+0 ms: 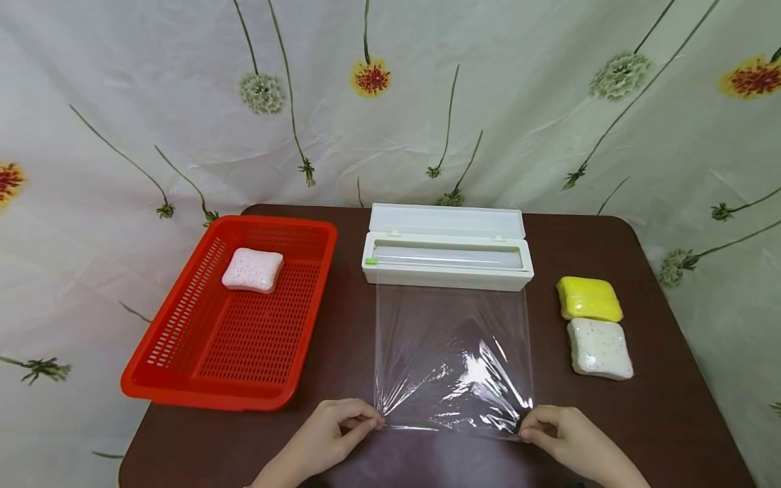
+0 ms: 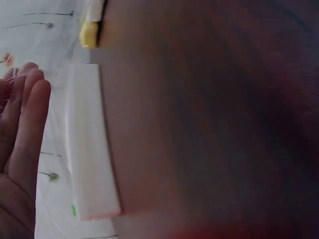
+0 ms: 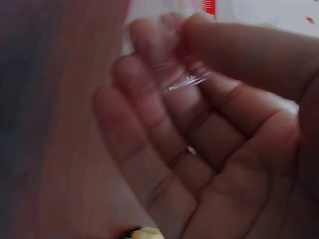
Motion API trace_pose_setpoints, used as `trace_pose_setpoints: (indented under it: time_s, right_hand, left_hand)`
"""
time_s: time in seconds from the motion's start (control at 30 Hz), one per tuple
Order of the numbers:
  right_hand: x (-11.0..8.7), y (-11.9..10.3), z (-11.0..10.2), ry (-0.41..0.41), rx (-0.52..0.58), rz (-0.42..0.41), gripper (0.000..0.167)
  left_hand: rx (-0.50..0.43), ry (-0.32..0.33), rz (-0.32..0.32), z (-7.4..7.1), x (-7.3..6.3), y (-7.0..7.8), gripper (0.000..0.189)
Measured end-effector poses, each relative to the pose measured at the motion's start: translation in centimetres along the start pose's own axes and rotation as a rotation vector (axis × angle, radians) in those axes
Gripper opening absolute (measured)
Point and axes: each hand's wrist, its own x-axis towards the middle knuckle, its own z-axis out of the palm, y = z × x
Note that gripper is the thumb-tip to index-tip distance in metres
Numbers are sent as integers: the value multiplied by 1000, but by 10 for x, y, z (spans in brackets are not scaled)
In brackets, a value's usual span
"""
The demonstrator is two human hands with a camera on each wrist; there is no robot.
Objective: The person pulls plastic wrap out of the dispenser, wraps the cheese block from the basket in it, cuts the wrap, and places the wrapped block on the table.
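Observation:
A sheet of clear plastic wrap [image 1: 451, 352] stretches from the white dispenser box [image 1: 448, 276] toward the table's front edge. My left hand [image 1: 329, 434] pinches its near left corner between thumb and fingertips. At the near right corner my right hand [image 1: 567, 437] pinches the film the same way; in the right wrist view, shiny film shows by the fingers of that hand [image 3: 199, 114]. The dispenser's lid [image 1: 448, 220] stands raised, and the roll [image 1: 448, 257] shows inside. In the left wrist view only part of the left hand [image 2: 22, 144] appears.
A red basket [image 1: 305, 325] stands on the left with a pinkish speckled soap bar [image 1: 251, 269] in it. On the right lie a yellow bar [image 1: 589, 298] and a white speckled bar [image 1: 601, 348], both wrapped-looking. Behind the dark table [image 1: 665, 407] hangs a flowered curtain [image 1: 427, 102].

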Motion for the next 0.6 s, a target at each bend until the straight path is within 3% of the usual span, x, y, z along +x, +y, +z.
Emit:
trace_pose_setpoints:
  time_s: [0.1, 0.23, 0.4, 0.5, 0.6]
  right_hand:
    - [2, 7, 7, -7, -19, 38, 5]
    - [2, 14, 12, -14, -25, 125, 8]
    - [0, 22, 19, 10, -36, 168, 10]
    - [-1, 26, 24, 60, -52, 176, 9]
    - [-2, 30, 30, 117, -83, 183, 9]
  left_hand:
    - [27, 2, -77, 5, -5, -8, 10]
    - [129, 45, -107, 9, -11, -14, 11]
    - [247, 119, -92, 15, -19, -16, 15]
    - [313, 145, -71, 19, -22, -17, 18]
    - [366, 157, -95, 22, -23, -18, 18]
